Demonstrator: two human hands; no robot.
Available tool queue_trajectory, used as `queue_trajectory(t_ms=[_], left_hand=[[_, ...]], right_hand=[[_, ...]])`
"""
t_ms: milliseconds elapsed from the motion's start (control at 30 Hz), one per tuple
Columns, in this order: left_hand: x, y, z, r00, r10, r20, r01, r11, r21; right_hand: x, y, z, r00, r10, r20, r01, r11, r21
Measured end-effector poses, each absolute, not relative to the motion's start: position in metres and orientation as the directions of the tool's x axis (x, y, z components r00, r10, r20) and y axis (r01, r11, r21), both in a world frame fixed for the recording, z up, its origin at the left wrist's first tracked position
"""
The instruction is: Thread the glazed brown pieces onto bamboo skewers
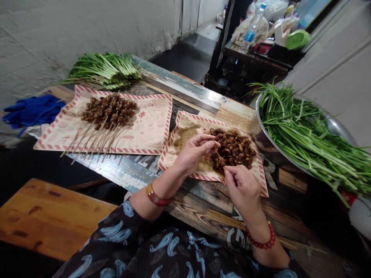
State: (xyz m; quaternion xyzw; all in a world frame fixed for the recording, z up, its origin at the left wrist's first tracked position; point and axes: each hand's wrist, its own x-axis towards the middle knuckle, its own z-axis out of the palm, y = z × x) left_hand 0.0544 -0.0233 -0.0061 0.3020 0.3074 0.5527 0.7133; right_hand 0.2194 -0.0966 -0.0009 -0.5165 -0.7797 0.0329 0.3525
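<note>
Small glossy brown pieces that look like silkworm pupae [236,148] lie heaped on the right paper sheet [262,181], which has a red-striped edge and a dark wet stain. Over the heap's left side, my left hand [193,152] pinches a thin wooden skewer [217,151] between thumb and fingertips. The skewer slants down toward my right hand [244,185]. Its thumb and forefinger are pressed together at the heap's front edge; what they hold is hidden. On the left paper sheet [153,127] rests a pile of loaded skewers [110,110], bare stick ends pointing toward me.
Cut green chives [104,67] lie at the table's far left. A metal basin [261,129] overflowing with long chives [304,131] stands on the right. Blue gloves [33,110] sit at the left edge. A wooden stool [55,216] is lower left. A person's dark trouser leg [226,34] shows behind.
</note>
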Motion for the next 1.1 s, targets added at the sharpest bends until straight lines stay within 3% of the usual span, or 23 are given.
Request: queue_trajectory(t_ms=[767,1100], left_hand=[[0.0579,-0.0267,-0.0041,0.188,0.971,-0.148,-0.629,0.234,0.741],[0.0486,-0.0218,-0.0011,0.355,0.906,-0.231,-0.640,0.416,0.646]], right_hand=[[0.2098,-0.0954,-0.0023,-0.177,0.830,0.529,0.772,0.450,-0.448],[0.2156,-0.0917,-0.0020,-0.158,0.846,0.509,0.730,0.447,-0.517]])
